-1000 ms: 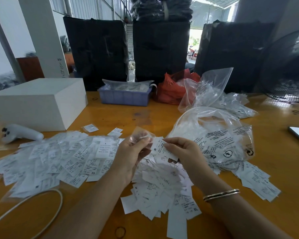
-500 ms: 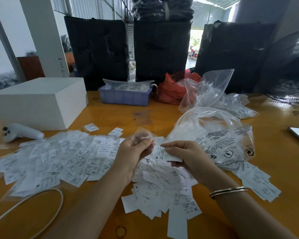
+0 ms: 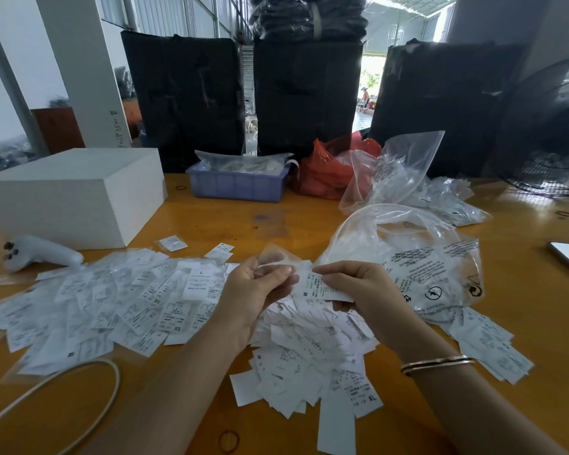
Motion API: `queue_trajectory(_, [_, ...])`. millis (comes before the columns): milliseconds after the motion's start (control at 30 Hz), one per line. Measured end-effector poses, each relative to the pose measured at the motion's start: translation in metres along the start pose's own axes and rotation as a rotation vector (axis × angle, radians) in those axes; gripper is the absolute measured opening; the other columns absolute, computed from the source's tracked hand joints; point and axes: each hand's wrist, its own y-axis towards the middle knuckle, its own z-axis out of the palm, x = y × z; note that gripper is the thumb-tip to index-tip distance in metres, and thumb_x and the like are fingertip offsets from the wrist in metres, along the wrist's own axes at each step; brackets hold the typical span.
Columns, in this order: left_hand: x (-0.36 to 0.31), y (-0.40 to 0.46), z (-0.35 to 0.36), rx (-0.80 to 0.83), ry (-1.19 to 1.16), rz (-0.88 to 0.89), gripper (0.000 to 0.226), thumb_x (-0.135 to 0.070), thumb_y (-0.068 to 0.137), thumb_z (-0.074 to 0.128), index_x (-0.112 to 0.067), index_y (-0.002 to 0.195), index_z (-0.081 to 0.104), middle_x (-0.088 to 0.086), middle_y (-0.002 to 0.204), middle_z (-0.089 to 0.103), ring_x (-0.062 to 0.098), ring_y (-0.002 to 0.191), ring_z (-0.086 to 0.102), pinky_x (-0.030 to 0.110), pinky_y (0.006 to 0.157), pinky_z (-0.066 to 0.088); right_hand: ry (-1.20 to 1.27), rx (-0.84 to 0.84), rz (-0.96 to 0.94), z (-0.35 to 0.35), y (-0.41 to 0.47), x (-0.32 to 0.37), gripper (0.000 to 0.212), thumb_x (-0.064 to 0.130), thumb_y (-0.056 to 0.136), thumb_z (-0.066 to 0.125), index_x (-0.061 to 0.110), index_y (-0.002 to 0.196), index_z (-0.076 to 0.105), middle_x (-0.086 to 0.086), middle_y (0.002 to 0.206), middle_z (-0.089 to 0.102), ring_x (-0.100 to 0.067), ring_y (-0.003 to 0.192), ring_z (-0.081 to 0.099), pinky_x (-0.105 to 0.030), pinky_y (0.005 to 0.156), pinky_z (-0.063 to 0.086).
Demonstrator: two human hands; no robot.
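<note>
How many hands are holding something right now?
2. The left hand pinches a small clear bag; the right hand pinches a white label beside it, both above the pile of labels on the table.

both bare forearms ran up from the bottom edge, angled toward each other. left hand (image 3: 257,293) was up at centre, fingers curled, thumb and fingertips pinching a small clear pouch (image 3: 274,257). right hand (image 3: 365,290) sat just beside it, knuckles up, thumb and forefinger pinching a printed label (image 3: 321,287). thin bangles (image 3: 437,362) on the right wrist.
</note>
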Motion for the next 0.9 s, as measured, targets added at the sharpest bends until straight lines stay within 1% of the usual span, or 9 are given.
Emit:
queue_trajectory(67, [-0.0003,0.0010,-0.0019,-0.009,-0.035,-0.002,0.030,-0.004,0.079,0.070,-0.009,0.108,0.062,0.014,0.090,0.074,0.016,0.078,0.072,0.019,0.062,0.055,-0.011,0.098,0.048,-0.0007,-0.0014,0.0011,0.020,0.004,0.087,0.062,0.016,0.084,0.077,0.004,0.059,0.065,-0.012,0.052,0.057,-0.026,0.057,0.050])
queue_trajectory(133, [-0.0004,0.0014,-0.0027,-0.005,-0.036,-0.004,0.029,-0.004,0.080,0.069,-0.009,0.108,0.062,0.014,0.090,0.074,0.017,0.079,0.072,0.019,0.062,0.055,-0.019,0.160,0.083,0.0000,-0.0026,0.0017,0.019,0.005,0.087,0.062,0.016,0.086,0.077,0.007,0.058,0.064,-0.009,0.051,0.057,-0.023,0.058,0.052])
queue_trajectory(200, [0.0002,0.0012,-0.0023,0.006,-0.015,0.002,0.028,-0.004,0.082,0.068,-0.009,0.108,0.062,0.013,0.088,0.074,0.016,0.078,0.072,0.019,0.062,0.054,0.007,0.180,0.102,0.0013,-0.0033,0.0022,0.019,0.004,0.087,0.062,0.014,0.086,0.077,0.007,0.059,0.065,-0.009,0.051,0.057,-0.020,0.055,0.050])
queue_trajectory(267, [0.0007,0.0007,-0.0011,0.019,0.009,0.010,0.027,-0.004,0.082,0.068,-0.009,0.108,0.061,0.011,0.084,0.074,0.013,0.075,0.071,0.018,0.061,0.054,0.027,0.177,0.114,0.0022,-0.0032,0.0024,0.019,0.003,0.087,0.061,0.012,0.086,0.077,0.006,0.061,0.066,-0.009,0.052,0.058,-0.021,0.055,0.051])
queue_trajectory(400, [0.0004,0.0006,-0.0003,0.020,0.008,0.008,0.028,-0.003,0.081,0.069,-0.009,0.107,0.061,0.009,0.085,0.075,0.013,0.072,0.070,0.019,0.062,0.055,0.051,0.112,0.122,0.0003,-0.0010,0.0011,0.018,0.002,0.087,0.061,0.010,0.087,0.076,0.004,0.059,0.065,-0.010,0.050,0.058,-0.029,0.065,0.053])
queue_trajectory(533, [-0.0001,-0.0006,-0.0001,0.027,0.037,0.014,0.026,-0.004,0.082,0.069,-0.011,0.106,0.061,0.007,0.086,0.075,0.014,0.075,0.072,0.019,0.061,0.055,0.067,0.067,0.109,-0.0017,-0.0007,0.0015,0.019,0.002,0.088,0.060,0.012,0.087,0.076,0.003,0.060,0.066,-0.011,0.051,0.059,-0.024,0.058,0.052])
queue_trajectory(633, [-0.0009,-0.0014,0.0002,0.039,0.044,0.011,0.027,-0.005,0.081,0.069,-0.012,0.106,0.061,0.007,0.088,0.075,0.015,0.078,0.072,0.019,0.062,0.055,0.065,0.047,0.090,-0.0015,-0.0007,0.0017,0.019,0.002,0.089,0.059,0.011,0.089,0.076,0.002,0.059,0.065,-0.012,0.050,0.056,-0.024,0.055,0.049])
queue_trajectory(800, [-0.0025,-0.0012,-0.0012,0.066,0.038,0.003,0.029,-0.005,0.081,0.068,-0.011,0.109,0.060,0.007,0.091,0.075,0.017,0.081,0.073,0.019,0.061,0.055,0.074,-0.061,-0.003,-0.0021,0.0007,0.0015,0.020,0.003,0.090,0.058,0.012,0.089,0.076,-0.006,0.072,0.067,-0.015,0.055,0.056,-0.023,0.054,0.048])
queue_trajectory(900, [-0.0018,-0.0011,-0.0012,0.099,0.054,-0.015,0.029,-0.004,0.082,0.067,-0.012,0.110,0.061,0.007,0.093,0.075,0.018,0.079,0.072,0.021,0.062,0.055,-0.001,-0.096,-0.082,0.0006,0.0002,0.0001,0.022,0.005,0.090,0.058,0.018,0.087,0.075,-0.002,0.070,0.070,-0.011,0.054,0.058,-0.020,0.052,0.048])
